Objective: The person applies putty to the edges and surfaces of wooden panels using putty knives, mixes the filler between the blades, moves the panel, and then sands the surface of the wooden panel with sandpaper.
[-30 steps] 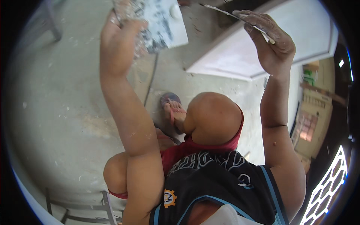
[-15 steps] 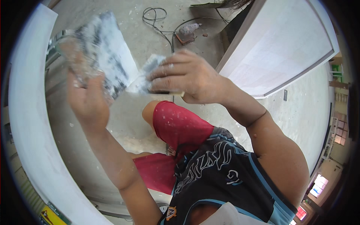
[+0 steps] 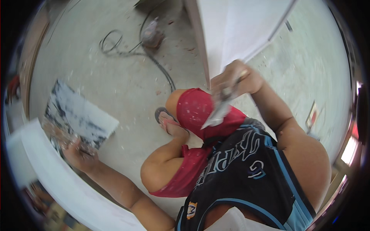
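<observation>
Your left hand point(image 3: 80, 155) is clamped on the near edge of a smeared white board point(image 3: 86, 117), out to your left beside a long white panel point(image 3: 58, 169). Your right hand point(image 3: 241, 79), blurred, is closed around a putty knife point(image 3: 216, 116), its blade slanting down-left in front of your red shorts point(image 3: 196, 109). A corded power tool point(image 3: 153, 36) lies on the floor ahead.

Fisheye view, light moderate and diffuse. A bright opening point(image 3: 349, 149) glares near 3 o'clock; a white panel point(image 3: 73, 181) bows at 8 o'clock. Motion blur smears the right hand point(image 3: 246, 79), at 2 o'clock, and its blade point(image 3: 216, 116).
</observation>
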`<action>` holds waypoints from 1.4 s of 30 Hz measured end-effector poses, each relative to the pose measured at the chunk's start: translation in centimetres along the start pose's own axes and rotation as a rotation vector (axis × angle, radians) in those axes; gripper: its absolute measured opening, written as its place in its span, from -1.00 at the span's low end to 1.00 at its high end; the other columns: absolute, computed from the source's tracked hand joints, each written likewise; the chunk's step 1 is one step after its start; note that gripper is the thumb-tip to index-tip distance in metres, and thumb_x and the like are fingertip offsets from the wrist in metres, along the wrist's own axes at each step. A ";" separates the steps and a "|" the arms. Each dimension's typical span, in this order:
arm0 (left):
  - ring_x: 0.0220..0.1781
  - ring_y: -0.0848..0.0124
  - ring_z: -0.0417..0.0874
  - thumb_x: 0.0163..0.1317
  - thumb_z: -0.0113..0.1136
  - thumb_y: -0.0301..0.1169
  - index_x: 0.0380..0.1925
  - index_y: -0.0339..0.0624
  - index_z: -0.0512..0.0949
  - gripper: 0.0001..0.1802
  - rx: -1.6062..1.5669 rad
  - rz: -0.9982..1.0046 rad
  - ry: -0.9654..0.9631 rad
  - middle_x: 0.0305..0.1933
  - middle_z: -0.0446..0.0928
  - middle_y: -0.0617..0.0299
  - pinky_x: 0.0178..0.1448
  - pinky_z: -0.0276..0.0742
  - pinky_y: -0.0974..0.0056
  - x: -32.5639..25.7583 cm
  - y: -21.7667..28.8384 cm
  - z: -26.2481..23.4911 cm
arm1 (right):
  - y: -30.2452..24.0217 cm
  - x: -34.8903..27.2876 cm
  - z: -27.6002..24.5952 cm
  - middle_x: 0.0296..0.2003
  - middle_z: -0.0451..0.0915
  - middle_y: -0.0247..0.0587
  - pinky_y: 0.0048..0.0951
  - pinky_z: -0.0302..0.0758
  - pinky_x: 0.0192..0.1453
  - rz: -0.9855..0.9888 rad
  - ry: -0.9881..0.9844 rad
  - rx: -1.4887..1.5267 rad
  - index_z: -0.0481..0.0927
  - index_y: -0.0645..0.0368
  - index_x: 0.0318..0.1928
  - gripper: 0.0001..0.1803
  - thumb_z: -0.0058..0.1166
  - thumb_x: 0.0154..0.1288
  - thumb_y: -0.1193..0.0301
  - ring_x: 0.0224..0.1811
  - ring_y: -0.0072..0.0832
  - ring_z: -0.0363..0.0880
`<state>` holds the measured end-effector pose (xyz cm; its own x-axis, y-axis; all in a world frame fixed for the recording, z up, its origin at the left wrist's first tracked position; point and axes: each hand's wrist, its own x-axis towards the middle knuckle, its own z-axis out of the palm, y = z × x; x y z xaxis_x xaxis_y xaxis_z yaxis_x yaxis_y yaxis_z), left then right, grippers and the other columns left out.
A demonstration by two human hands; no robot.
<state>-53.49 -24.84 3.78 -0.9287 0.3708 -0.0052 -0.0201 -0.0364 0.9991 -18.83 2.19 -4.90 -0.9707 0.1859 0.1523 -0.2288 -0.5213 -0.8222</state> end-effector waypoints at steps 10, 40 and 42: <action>-0.80 0.54 0.36 0.06 0.09 -0.47 0.19 -0.34 0.24 -0.38 -0.792 -0.084 -1.547 -0.36 0.49 0.05 -0.79 0.39 0.56 15.7 -5.3 19.0 | -6.5 -19.4 -7.1 -0.08 0.58 -0.01 -0.14 0.50 0.09 -0.306 1.119 -0.191 0.47 0.38 0.04 -0.56 0.07 0.08 0.60 -0.07 -0.21 0.59; -0.57 0.49 0.49 0.09 0.17 -0.57 -0.03 -0.47 0.37 -0.58 -0.718 -0.711 -1.420 -0.41 0.47 0.05 -0.65 0.48 0.57 2.2 -14.1 13.7 | 28.3 -13.1 -12.1 -0.49 0.60 0.10 -0.19 0.50 -0.35 0.481 2.123 -0.652 0.59 0.30 -0.58 -0.82 0.04 0.00 0.43 -0.47 -0.05 0.58; -0.57 0.48 0.49 0.10 0.17 -0.58 -0.01 -0.47 0.36 -0.58 -0.695 -0.723 -1.410 -0.40 0.47 0.03 -0.66 0.47 0.57 2.3 -14.7 13.2 | 28.3 -13.3 -11.6 -0.46 0.60 0.13 -0.18 0.51 -0.33 0.545 1.955 -1.062 0.59 0.30 -0.57 -0.79 0.01 -0.03 0.40 -0.43 -0.02 0.59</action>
<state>-50.46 -11.17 -10.40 0.3445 0.9387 0.0075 -0.7485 0.2698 0.6058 -11.53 -5.38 -36.61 0.4635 0.8797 -0.1060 0.6862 -0.4321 -0.5851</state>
